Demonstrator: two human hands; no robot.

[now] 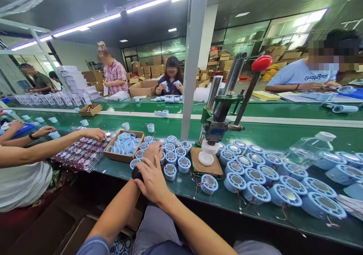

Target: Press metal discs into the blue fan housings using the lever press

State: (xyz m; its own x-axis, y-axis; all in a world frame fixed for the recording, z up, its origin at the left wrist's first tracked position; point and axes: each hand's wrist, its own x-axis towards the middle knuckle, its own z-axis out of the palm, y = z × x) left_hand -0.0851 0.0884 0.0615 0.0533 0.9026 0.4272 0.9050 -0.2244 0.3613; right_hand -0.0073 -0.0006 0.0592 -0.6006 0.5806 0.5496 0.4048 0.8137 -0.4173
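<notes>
Where the person's forearms meet over the front edge of the green bench (184, 187), the two hands are together.

Right hand (153, 181): laid across the left wrist, fingers over a black wristband (137, 174); whether they grip it cannot be told.

Left hand (153, 153): extended forward, back upward, at the near cluster of blue housings (171, 157); whether its fingers hold one cannot be told.

Blue housings, near cluster: round, each topped with a grey disc, standing around and just beyond the left hand.

Cardboard box (117, 157), one: left of the hands, filled with pale blue rings (124, 143).

Small parts with dark red wires (82, 151), a spread: farther left, past the box; a co-worker's hand (95, 134) over the far side.

Single housing (209, 184), wires trailing: right of the hands, near the bench edge.

Lever press (217, 130), red knob (262, 63): right of the hands and beyond, above a white round piece (206, 159) on a brown board (217, 170).

Larger group of housings (255, 174): farther right, past the press.

Clear bottle (309, 149), white cap: far right, behind that group.

Loose blue cups (151, 128): beyond the hands, spaced apart on the green surface.
</notes>
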